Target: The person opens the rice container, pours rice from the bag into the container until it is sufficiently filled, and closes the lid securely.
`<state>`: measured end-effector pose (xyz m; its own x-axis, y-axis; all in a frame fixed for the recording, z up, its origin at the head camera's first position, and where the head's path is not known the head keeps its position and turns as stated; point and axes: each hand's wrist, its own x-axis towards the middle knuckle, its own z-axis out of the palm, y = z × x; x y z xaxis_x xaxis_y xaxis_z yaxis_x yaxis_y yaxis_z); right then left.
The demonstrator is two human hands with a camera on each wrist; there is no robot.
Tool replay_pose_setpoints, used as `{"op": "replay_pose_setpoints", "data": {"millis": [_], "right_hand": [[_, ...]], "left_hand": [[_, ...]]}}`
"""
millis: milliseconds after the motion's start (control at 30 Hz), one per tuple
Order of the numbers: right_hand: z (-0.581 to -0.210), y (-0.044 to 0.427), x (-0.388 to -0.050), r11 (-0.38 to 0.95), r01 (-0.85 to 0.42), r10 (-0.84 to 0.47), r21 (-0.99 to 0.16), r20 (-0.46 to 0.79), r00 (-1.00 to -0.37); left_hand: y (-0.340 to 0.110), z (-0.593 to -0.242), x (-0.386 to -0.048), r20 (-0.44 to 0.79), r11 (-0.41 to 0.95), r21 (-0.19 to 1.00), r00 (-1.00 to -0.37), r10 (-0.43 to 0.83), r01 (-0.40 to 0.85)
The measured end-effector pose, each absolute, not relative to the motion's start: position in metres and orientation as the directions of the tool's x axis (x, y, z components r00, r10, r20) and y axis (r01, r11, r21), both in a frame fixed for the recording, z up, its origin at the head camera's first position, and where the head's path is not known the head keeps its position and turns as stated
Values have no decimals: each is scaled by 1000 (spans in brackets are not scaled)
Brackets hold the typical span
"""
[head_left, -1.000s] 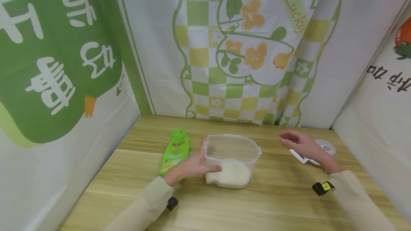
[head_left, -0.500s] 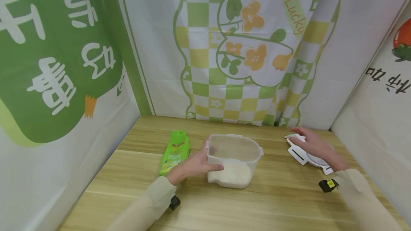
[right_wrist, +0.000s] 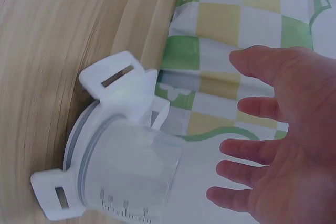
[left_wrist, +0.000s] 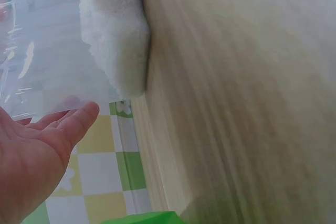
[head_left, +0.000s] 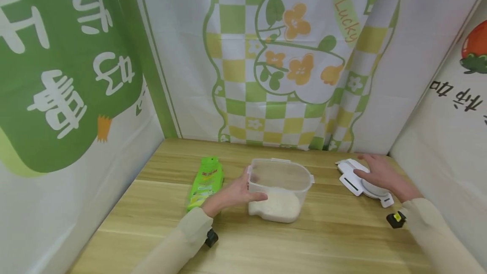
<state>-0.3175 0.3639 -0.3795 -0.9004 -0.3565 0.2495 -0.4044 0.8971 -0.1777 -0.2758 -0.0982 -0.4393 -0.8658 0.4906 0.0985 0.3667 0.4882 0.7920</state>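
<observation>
Lid (head_left: 357,178) with a clear cup (right_wrist: 142,169) lies on the tabletop (head_left: 312,240) toward eight o'clock from the right hand (head_left: 382,174), the nearer grip, released, fingers spread; its axis runs ten to four. At nine o'clock, well apart, the left hand (head_left: 236,193) grips the container (head_left: 283,191).

Left sleeve (head_left: 179,244): long, plain, pale beige, lightly creased toward the cuff (head_left: 199,220). Right sleeve (head_left: 437,234): same colour, likewise plain. Each sleeve ends at the wrist. Left hand (head_left: 236,191) and right hand (head_left: 382,174): bare. Left wrist camera (head_left: 211,238): small, black, block-shaped. Right wrist camera (head_left: 394,221): small, black, block-shaped, with a yellow marking (head_left: 398,216).
</observation>
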Motion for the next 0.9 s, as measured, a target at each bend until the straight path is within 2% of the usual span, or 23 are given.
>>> {"op": "replay_pose_setpoints", "data": {"millis": [267,433,667,900], "right_hand": [[-386,379,-327,928,-357,-329,-110,213,-920],[-391,386,-328,946,-298,-280,-124,146,-949],[-392,390,-322,957,-206,-209,-204,8,-978],[-402,398,-322,972,-172,-179,-158,-27,-984]], "left_hand": [[-102,-438,-277,86,470,809,-862,500,354],[-103,-439,-277,94,461,814,-863,497,354],[-101,-444,-277,74,463,824,-871,486,328],[-100,-447,-278,71,469,818,-868,491,332]]}}
